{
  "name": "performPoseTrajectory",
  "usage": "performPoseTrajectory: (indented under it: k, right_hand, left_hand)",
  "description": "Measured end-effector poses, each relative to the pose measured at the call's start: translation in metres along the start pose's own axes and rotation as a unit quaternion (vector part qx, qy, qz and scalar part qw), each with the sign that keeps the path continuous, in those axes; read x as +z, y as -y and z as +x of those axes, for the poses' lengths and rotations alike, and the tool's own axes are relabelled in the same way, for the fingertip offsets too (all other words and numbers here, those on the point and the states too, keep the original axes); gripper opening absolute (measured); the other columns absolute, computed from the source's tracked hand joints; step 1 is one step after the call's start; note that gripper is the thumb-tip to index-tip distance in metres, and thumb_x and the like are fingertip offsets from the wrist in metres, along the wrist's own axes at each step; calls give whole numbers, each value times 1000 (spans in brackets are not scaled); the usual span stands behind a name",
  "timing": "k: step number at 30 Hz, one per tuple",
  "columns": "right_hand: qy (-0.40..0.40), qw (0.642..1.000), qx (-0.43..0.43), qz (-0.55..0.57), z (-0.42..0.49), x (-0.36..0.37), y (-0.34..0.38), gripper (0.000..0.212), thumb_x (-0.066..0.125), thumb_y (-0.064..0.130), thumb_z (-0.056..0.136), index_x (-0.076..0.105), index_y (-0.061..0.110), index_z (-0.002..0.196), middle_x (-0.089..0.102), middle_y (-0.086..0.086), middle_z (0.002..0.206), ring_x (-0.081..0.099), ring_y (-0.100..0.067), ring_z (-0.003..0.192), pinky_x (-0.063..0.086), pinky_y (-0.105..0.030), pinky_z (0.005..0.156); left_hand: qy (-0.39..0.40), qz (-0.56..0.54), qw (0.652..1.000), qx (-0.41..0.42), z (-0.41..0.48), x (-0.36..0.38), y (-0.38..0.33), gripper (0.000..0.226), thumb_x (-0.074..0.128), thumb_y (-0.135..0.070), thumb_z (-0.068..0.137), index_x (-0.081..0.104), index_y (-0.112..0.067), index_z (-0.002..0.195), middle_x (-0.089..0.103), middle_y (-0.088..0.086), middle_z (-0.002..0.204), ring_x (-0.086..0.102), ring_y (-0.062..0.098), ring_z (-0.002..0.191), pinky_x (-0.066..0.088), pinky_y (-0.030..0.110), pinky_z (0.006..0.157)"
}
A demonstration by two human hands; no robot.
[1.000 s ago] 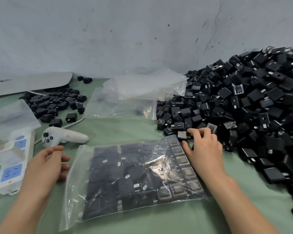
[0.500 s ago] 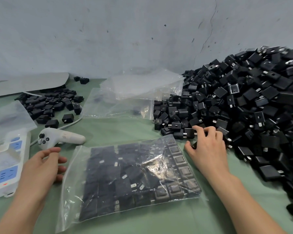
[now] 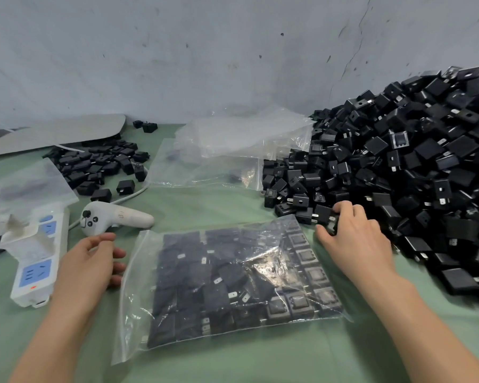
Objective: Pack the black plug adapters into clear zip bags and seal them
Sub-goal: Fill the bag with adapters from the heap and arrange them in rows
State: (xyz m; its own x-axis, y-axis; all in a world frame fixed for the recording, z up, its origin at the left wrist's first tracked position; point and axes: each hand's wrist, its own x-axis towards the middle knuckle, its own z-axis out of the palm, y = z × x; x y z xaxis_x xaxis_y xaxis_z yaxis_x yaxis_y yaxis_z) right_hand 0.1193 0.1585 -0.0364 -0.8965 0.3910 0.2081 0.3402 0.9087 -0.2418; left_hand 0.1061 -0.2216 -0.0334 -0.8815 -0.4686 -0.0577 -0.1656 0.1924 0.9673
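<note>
A clear zip bag (image 3: 221,288) packed with rows of black plug adapters lies flat on the green table in front of me. At the right rises a big heap of loose black adapters (image 3: 404,167). At the heap's near edge, just past the bag's far right corner, my right hand (image 3: 354,239) curls its fingers and thumb round a black adapter (image 3: 333,222). My left hand (image 3: 91,261) hovers relaxed and empty beside the bag's left edge, fingers loosely bent.
Empty clear bags (image 3: 227,153) lie at the back centre. A smaller pile of adapters (image 3: 97,164) sits back left. A white controller (image 3: 114,218), a white power strip (image 3: 36,258) and another bag (image 3: 22,183) lie at the left. The grey wall stands behind.
My right hand has shifted a little right along the heap's edge and closed round an adapter. The left hand has stayed beside the bag.
</note>
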Motion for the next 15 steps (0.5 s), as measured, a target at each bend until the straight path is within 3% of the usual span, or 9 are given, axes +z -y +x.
performPoseTrajectory:
  k: [3, 9, 13, 15]
  right_hand:
    - [-15, 999, -27, -19, 2, 4, 3, 71, 49, 58, 96, 20, 29, 154, 45, -5, 132, 54, -29, 101, 45, -36, 64]
    - [-18, 998, -59, 24, 12, 13, 10, 49, 58, 52, 94, 49, 30, 136, 46, 2, 134, 54, -29, 105, 47, -36, 65]
    - [2, 997, -64, 35, 18, 12, 10, 40, 60, 54, 92, 46, 33, 123, 46, 11, 135, 54, -27, 106, 45, -35, 62]
    - [7, 997, -66, 27, 19, 11, 9, 47, 59, 54, 93, 42, 35, 132, 44, 10, 137, 54, -27, 107, 48, -36, 62]
  left_hand:
    - [2, 5, 1000, 3, -1, -1, 0, 22, 45, -12, 99, 61, -19, 111, 66, 10, 93, 58, 23, 66, 49, 34, 58]
    - [0, 2, 1000, 7, 6, -5, 4, 20, 46, -12, 98, 62, -21, 107, 66, 8, 89, 58, 21, 62, 50, 31, 51]
    - [-10, -5, 1000, 2, 17, -3, 5, 20, 47, -13, 97, 63, -21, 105, 64, 5, 87, 56, 19, 59, 47, 31, 52]
    - [-16, -2, 1000, 6, 21, -1, 5, 20, 48, -14, 96, 64, -25, 102, 65, 4, 87, 57, 17, 56, 46, 30, 50]
